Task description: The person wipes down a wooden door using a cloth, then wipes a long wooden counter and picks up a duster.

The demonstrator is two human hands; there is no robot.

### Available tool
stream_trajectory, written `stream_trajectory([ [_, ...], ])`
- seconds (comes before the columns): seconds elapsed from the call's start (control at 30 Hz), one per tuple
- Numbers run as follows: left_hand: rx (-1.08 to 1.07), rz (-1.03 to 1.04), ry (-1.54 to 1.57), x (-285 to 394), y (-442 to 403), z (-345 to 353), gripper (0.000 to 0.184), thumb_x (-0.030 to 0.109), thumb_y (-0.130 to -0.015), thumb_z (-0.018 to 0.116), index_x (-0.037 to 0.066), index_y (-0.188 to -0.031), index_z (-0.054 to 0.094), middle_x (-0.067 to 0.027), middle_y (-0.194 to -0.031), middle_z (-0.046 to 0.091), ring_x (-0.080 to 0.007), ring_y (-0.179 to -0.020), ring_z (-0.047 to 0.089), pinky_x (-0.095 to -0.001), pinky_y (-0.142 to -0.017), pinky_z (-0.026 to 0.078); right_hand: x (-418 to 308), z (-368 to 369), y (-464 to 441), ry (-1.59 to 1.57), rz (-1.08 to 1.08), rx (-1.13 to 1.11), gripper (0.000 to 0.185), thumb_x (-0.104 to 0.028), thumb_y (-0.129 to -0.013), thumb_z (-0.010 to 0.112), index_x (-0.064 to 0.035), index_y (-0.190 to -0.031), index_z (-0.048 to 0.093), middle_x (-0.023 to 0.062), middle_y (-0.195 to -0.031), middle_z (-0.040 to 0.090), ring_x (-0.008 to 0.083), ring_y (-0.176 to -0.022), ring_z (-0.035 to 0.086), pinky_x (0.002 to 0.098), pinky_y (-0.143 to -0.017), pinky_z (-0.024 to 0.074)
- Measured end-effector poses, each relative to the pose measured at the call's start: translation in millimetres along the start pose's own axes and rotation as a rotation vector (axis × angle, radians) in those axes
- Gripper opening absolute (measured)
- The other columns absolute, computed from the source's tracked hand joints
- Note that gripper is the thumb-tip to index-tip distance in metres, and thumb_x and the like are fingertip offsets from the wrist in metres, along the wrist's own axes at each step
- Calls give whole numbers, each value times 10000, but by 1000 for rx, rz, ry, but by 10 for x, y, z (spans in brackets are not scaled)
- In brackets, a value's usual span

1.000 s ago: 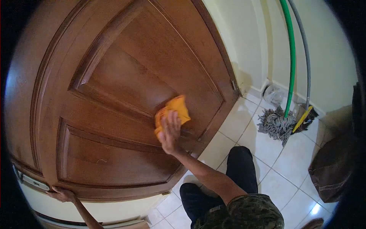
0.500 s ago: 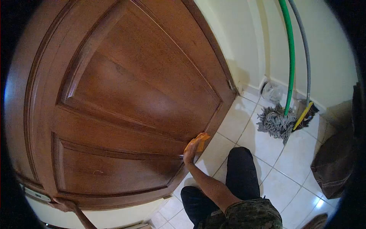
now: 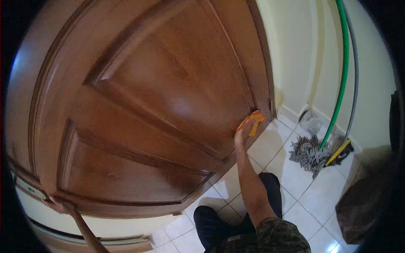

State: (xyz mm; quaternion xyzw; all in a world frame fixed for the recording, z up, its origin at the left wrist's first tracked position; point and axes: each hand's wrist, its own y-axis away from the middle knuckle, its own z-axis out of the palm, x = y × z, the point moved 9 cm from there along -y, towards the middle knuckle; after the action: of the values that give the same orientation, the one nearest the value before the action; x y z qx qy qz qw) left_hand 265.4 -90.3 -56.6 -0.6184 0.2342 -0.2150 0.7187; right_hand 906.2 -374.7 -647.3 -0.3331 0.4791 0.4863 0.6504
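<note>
A brown panelled wooden door (image 3: 168,84) fills the left and middle of the view. My right hand (image 3: 244,129) presses an orange cloth (image 3: 254,119) flat against the door's bottom rail, near its lower hinge-side corner. At the far lower left, my left hand (image 3: 61,205) is at the door's free edge, just beside the metal lock plate (image 3: 30,188). Its fingers seem to curl round that edge, partly hidden by it.
A grey string mop (image 3: 310,154) with a green handle (image 3: 342,71) leans at the wall. Beside it are a yellow-edged broom or squeegee head (image 3: 337,152) and a clear plastic item (image 3: 310,121). Dark brown fabric (image 3: 363,211) hangs at right, above white floor tiles (image 3: 270,145).
My right hand has slid the orange cloth along the bottom rail toward the hinge-side corner. My left hand stays on the door's edge. The whole view has shifted and tilted.
</note>
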Motion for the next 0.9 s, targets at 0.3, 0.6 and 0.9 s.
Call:
stream_trajectory([
  [0.3, 13, -3, -7, 359, -62, -126, 650, 431, -1003, 453, -28, -1449, 342, -260, -1495, 336, -393, -1391, 308, -444, -1159, 213, -2350, 790, 1479, 228, -833, -334, 609, -357, -1030, 307, -6, -1514, 194, 293, -1562, 125, 465, -1452, 94, 549, -1164, 84],
  [0.6, 16, -109, -50, 368, -70, -221, 609, 390, -1002, 453, 52, -1488, 310, -188, -1561, 254, -325, -1448, 232, -496, -1147, 150, -3500, 1192, 1970, 240, -1229, -619, 542, -314, -1040, 279, -30, -1502, 275, 219, -1582, 161, 432, -1460, 109, 551, -1167, 84],
  [0.9, 12, -222, -26, 315, -78, -302, 662, 422, -965, 488, 150, -1523, 256, -76, -1600, 198, -250, -1474, 182, -536, -1157, 103, -4563, 1511, 2893, 349, -1628, -736, 558, -310, -1018, 348, -93, -1524, 254, 142, -1613, 104, 356, -1485, 60, 504, -1183, 80],
])
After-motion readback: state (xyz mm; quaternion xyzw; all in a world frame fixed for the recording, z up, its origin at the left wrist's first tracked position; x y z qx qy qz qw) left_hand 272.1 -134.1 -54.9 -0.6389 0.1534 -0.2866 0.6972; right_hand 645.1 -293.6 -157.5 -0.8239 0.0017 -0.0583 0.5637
